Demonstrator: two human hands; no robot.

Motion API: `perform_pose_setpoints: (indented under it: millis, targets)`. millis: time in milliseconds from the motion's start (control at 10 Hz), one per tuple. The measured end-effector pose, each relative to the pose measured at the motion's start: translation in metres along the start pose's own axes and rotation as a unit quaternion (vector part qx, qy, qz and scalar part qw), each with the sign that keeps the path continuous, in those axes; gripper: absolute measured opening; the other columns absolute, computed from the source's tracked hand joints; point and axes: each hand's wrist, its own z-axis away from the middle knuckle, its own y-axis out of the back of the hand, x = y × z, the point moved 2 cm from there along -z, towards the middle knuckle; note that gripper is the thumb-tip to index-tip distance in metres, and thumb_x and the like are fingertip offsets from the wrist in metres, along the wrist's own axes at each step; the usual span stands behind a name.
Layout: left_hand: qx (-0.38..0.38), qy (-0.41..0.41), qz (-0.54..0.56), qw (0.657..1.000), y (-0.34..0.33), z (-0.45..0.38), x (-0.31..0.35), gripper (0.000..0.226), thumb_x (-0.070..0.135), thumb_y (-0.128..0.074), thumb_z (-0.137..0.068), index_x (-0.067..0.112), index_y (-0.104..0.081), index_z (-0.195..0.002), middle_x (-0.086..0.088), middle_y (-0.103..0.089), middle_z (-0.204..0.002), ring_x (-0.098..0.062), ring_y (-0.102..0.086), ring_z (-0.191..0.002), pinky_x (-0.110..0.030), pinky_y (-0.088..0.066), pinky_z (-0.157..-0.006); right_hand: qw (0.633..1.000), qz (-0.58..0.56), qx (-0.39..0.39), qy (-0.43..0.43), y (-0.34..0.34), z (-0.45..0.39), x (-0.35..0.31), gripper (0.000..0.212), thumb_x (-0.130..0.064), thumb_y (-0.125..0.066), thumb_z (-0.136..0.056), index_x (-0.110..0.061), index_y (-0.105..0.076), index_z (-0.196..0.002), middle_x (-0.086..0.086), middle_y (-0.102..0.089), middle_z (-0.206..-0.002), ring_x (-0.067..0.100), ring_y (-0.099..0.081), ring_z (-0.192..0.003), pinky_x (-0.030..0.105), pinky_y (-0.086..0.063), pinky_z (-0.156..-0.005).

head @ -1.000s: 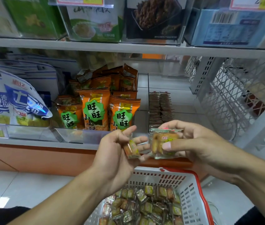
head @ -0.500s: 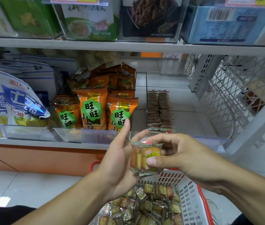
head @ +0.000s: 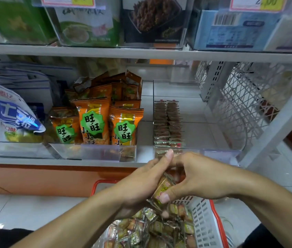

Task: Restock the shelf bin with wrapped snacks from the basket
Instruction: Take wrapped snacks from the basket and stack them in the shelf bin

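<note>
My left hand [head: 139, 185] and my right hand [head: 197, 178] press together around a small stack of wrapped snacks [head: 162, 191], held above the basket. The white basket with a red rim [head: 207, 228] sits at the bottom, full of several wrapped snacks [head: 152, 230] in clear and green wrappers. Just beyond my hands is the clear shelf bin [head: 220, 154], holding two neat rows of the same snacks [head: 168, 122] along its left side. The bin's right part shows bare shelf.
Orange snack bags [head: 95, 120] fill the bin to the left, with blue-and-white bags [head: 11, 115] further left. A white wire rack [head: 240, 104] and a slanted shelf post [head: 275, 126] stand on the right. Another stocked shelf [head: 141, 52] hangs overhead.
Both hands have come together and dropped lower toward the basket. The snacks that were held apart in each hand are now gathered into one stack between them.
</note>
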Motion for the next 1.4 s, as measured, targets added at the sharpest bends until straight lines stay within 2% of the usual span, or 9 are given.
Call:
perform_pose_setpoints:
  millis: [200,300,400,500,600,700,900,1000,1400]
  targets:
    - [-0.027,-0.004,0.071,0.997,0.003,-0.013,0.015,0.081,0.084,-0.042,-0.087,0.018,-0.073,-0.123,-0.014,-0.074,-0.11,-0.024,-0.073,-0.092,-0.038,-0.06,-0.073,0.997,0.018,0.069,0.021,0.03,0.003,0.003,0.051,-0.038,-0.095,-0.063,-0.029,-0.064,-0.103,-0.011,-0.072,-0.1,0.004,-0.067,-0.092,0.03,-0.054,-0.086]
    - [0.143,-0.082,-0.041,0.986,0.008,-0.021,0.014,0.068,0.086,-0.05,-0.076,0.035,-0.072,-0.115,-0.001,-0.076,-0.1,-0.019,-0.073,-0.087,-0.042,-0.063,-0.074,0.984,-0.058,0.167,0.004,0.067,-0.002,0.019,0.051,-0.028,-0.096,-0.063,-0.021,-0.064,-0.102,0.0,-0.074,-0.096,0.011,-0.069,-0.087,0.023,-0.052,-0.08]
    - [0.246,-0.228,-0.357,0.872,0.006,-0.02,0.013,0.052,0.081,-0.05,-0.076,0.054,-0.053,-0.12,0.03,-0.059,-0.106,0.009,-0.058,-0.101,-0.029,-0.055,-0.088,0.948,0.065,0.297,-0.099,0.1,-0.034,0.051,0.055,-0.031,-0.094,-0.063,-0.02,-0.056,-0.101,-0.005,-0.066,-0.09,0.005,-0.061,-0.079,0.02,-0.049,-0.066]
    - [0.209,-0.257,-0.594,0.733,0.003,-0.03,0.012,0.064,0.066,-0.056,-0.087,0.052,-0.03,-0.144,0.026,-0.019,-0.157,0.003,-0.01,-0.15,-0.027,-0.015,-0.123,0.926,0.141,0.298,-0.186,0.114,-0.081,0.09,0.055,-0.018,-0.086,-0.071,-0.013,-0.05,-0.113,0.009,-0.061,-0.108,0.027,-0.063,-0.098,0.035,-0.055,-0.079]
    - [0.159,-0.194,-0.68,0.689,0.006,-0.044,0.009,0.089,0.06,-0.058,-0.093,0.045,0.001,-0.158,0.019,0.03,-0.164,-0.003,0.043,-0.143,-0.031,0.023,-0.115,0.919,0.176,0.291,-0.2,0.123,-0.123,0.132,0.049,-0.011,-0.074,-0.082,-0.007,-0.042,-0.118,0.019,-0.049,-0.117,0.039,-0.057,-0.103,0.04,-0.048,-0.075]
    - [0.125,-0.177,-0.721,0.658,0.01,-0.053,0.008,0.094,0.059,-0.052,-0.095,0.038,0.014,-0.16,0.01,0.02,-0.169,-0.009,0.044,-0.144,-0.033,0.03,-0.113,0.91,0.17,0.311,-0.214,0.135,-0.154,0.158,0.042,-0.011,-0.068,-0.087,-0.003,-0.044,-0.12,0.02,-0.05,-0.121,0.038,-0.055,-0.108,0.035,-0.043,-0.075]
    - [0.1,-0.17,-0.733,0.651,0.017,-0.06,0.007,0.096,0.063,-0.049,-0.095,0.036,0.018,-0.158,0.011,0.009,-0.171,-0.007,0.036,-0.147,-0.033,0.032,-0.113,0.908,-0.018,0.361,-0.212,0.149,-0.189,0.175,0.059,-0.015,-0.076,-0.084,-0.014,-0.049,-0.136,0.013,-0.056,-0.133,0.031,-0.056,-0.122,0.037,-0.048,-0.101]
    - [0.091,-0.167,-0.733,0.653,0.018,-0.062,0.006,0.098,0.063,-0.05,-0.093,0.035,0.016,-0.159,0.01,0.007,-0.171,-0.008,0.036,-0.147,-0.035,0.032,-0.113,0.856,-0.137,0.442,-0.231,0.147,-0.191,0.181,0.07,-0.01,-0.077,-0.08,-0.013,-0.041,-0.14,0.013,-0.053,-0.133,0.03,-0.057,-0.116,0.035,-0.049,-0.094]
    - [0.085,-0.178,-0.721,0.665,0.015,-0.063,0.005,0.102,0.061,-0.056,-0.09,0.033,0.012,-0.16,0.009,0.006,-0.17,-0.008,0.033,-0.15,-0.034,0.034,-0.11,0.849,-0.167,0.435,-0.248,0.137,-0.195,0.175,0.055,-0.007,-0.069,-0.085,-0.012,-0.048,-0.135,0.014,-0.057,-0.132,0.028,-0.059,-0.115,0.037,-0.05,-0.102]
